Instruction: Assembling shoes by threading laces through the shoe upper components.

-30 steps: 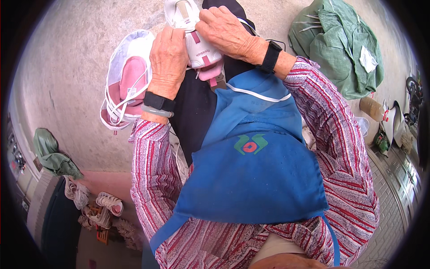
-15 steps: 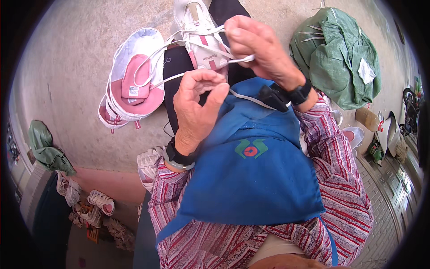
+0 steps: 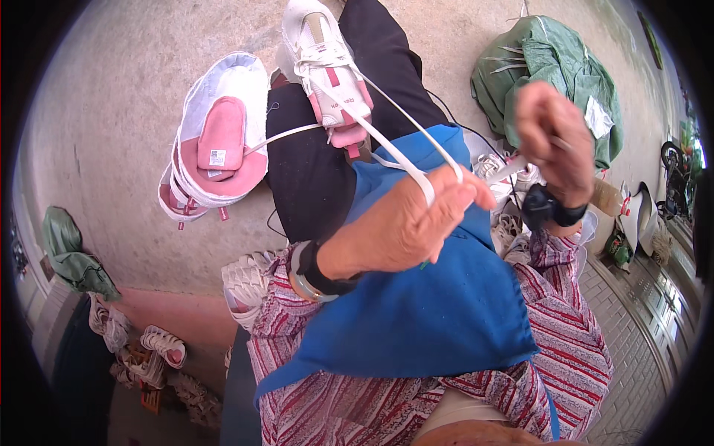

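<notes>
A white and pink sneaker (image 3: 327,56) lies across my dark-trousered legs, its tongue toward me. From it a white shoelace (image 3: 402,159) stretches in two taut strands to my left hand (image 3: 409,223). One strand is looped over the back of that hand, which is closed on the lace above my blue apron (image 3: 416,320). My right hand (image 3: 554,145), smeared by motion, is raised to the right. Its curled fingers grip the lace, and a flat length runs between the two hands. Another lace strand leads from the sneaker to a pink insole (image 3: 222,134) at the left.
That insole rests in a white and pink sneaker pair (image 3: 245,167) on the floor. A green sack (image 3: 550,82) stands at the far right. More laced shoes (image 3: 245,282) lie by my left arm and others (image 3: 509,230) by my right. A thin black cord (image 3: 476,134) crosses the floor.
Both hands have pulled back toward me and right, away from the sneaker, drawing the lace out taut. My right hand has swung farther right. The sneaker's heel is now uncovered.
</notes>
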Demonstrator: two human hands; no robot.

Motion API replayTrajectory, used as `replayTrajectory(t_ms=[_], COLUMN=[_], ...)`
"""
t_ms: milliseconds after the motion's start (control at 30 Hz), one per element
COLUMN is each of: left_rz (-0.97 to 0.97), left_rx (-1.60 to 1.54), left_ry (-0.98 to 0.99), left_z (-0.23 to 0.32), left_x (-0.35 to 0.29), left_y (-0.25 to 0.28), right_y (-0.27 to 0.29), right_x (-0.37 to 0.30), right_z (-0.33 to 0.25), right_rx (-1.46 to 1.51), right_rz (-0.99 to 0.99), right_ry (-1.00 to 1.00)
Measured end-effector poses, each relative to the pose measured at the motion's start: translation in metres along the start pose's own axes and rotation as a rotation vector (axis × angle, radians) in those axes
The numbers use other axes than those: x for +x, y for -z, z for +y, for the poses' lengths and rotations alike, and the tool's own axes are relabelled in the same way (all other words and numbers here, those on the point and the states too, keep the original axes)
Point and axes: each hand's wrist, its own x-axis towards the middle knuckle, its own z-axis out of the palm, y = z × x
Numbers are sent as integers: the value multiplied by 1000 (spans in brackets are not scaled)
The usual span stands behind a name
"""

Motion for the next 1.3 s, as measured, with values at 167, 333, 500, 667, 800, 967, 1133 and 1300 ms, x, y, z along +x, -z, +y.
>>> replayTrajectory(t_ms=[167,333,500,667,800,967,1133,1300], left_rz=[-17,-397,841,994,931,833,1110,565], left_rx=[554,595,697,1148,1367,456,575,191], left_ry=[-375,389,-83,-196,-237,132,-170,208], left_z=[-67,-20,-47,-48,-41,-33,-37,-8], left_x=[20,18,6,29,34,27,12,-5], left_y=[-22,-4,95,143,150,154,137,124], right_y=[-60,-68,-52,-70,-72,-50,-86,-146], right_x=[39,58,59,69,67,67,67,72], right_z=[64,92,82,78,79,59,52,70], right_rx=[380,494,151,160,137,366,-325,-915], right_rz=[-189,-162,-286,-300,-261,-366,-411,-522], right_ry=[-595,-447,-484,-438,-348,-427,-174,446])
